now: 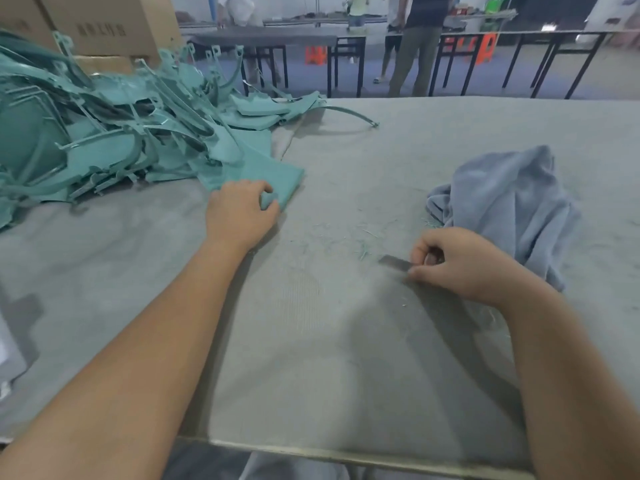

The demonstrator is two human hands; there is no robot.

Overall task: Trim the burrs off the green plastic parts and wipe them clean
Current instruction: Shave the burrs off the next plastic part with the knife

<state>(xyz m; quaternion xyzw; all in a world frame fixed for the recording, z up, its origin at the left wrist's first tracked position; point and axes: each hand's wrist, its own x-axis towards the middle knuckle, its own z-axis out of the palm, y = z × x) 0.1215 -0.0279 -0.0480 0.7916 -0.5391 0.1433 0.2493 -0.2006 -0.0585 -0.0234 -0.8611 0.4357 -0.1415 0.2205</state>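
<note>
Left hand (pixel 242 211) fingers curl round a green part's (pixel 277 181) corner; right hand (pixel 457 261) fingers pinch the blade (pixel 394 263). Dragging it could topple the pile (pixel 104 133) behind those fingers, I reckon.

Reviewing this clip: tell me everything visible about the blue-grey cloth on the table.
The blue-grey cloth is a soft, fuzzy towel-like rag, crumpled into a loose heap with deep folds rather than spread flat. It lies on the grey table covering, at the right side, just beyond the right hand, which holds a small dark blade and hides the cloth's near edge. Whether hand and cloth touch cannot be told. A few green shavings lie to its left.
</note>
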